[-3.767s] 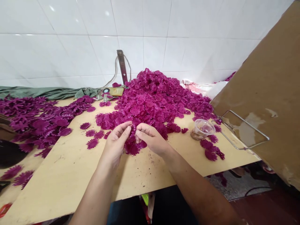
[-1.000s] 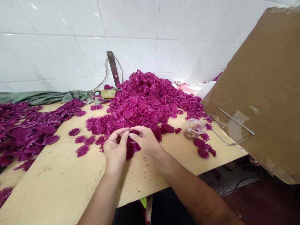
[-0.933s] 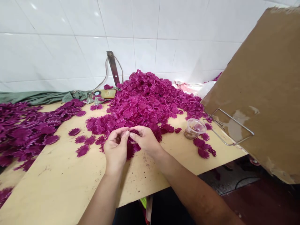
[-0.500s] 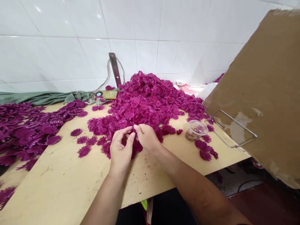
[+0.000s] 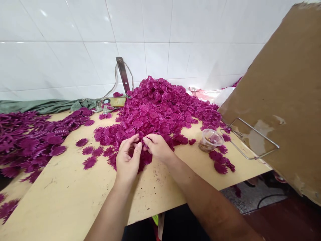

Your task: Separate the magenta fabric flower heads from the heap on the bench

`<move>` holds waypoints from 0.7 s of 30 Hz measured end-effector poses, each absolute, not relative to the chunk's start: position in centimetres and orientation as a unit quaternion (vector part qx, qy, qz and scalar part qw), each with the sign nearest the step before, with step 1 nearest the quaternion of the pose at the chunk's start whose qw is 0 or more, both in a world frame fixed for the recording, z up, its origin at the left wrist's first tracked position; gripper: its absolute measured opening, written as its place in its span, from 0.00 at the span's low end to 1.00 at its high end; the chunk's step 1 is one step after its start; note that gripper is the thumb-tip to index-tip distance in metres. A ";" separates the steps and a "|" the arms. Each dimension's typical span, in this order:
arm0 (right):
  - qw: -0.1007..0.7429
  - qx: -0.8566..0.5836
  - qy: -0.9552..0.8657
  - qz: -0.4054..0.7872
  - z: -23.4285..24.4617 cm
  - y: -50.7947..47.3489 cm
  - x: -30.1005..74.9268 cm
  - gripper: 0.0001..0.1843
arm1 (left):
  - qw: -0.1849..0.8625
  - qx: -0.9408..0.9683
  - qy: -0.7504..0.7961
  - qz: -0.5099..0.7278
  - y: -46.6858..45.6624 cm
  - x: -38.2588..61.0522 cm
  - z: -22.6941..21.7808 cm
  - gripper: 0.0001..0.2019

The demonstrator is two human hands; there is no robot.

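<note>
A big heap of magenta flower pieces (image 5: pixel 163 107) lies on the pale wooden board (image 5: pixel 75 190), reaching back to the tiled wall. My left hand (image 5: pixel 128 159) and my right hand (image 5: pixel 156 147) meet at the heap's near edge, fingertips pinched together on a magenta flower piece (image 5: pixel 142 140) held between them. More flower pieces lie under and around both hands. Both forearms reach in from the bottom of the view.
A second spread of darker purple flower pieces (image 5: pixel 30 140) covers the left side. A small clear plastic cup (image 5: pixel 210 140) stands right of my hands, near a wire frame (image 5: pixel 250 139) on a tilted cardboard sheet (image 5: pixel 283 93). Green cloth (image 5: pixel 47 105) lies along the wall.
Both hands stay pinched together at the heap's near edge; the fingers have shifted slightly on the flower piece. The view has drifted a little.
</note>
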State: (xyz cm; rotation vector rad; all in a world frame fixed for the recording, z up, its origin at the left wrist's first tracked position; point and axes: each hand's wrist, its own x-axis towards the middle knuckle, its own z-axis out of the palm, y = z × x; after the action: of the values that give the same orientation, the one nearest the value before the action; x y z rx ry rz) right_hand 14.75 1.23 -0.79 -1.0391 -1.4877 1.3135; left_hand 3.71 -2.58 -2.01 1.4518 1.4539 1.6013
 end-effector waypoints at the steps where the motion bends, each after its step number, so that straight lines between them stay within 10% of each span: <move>1: 0.433 -0.451 -0.607 0.491 -0.9 1.3 14.8 0.14 | 0.263 0.542 0.537 0.591 -2.6 3.7 -1.9 0.17; 12: 0.422 -0.423 -0.552 0.582 -0.8 1.2 15.3 0.20 | 0.236 0.664 0.552 0.447 -1.3 3.5 1.6 0.06; 21: 0.446 -0.321 -0.559 0.621 0.9 0.7 15.6 0.04 | 0.411 0.487 0.538 0.552 0.5 3.7 3.0 0.14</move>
State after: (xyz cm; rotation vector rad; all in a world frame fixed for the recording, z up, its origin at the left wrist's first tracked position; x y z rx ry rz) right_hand 15.61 0.71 0.95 -0.7960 -1.3846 1.5381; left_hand 3.68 0.46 2.98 1.2249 1.3543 1.3891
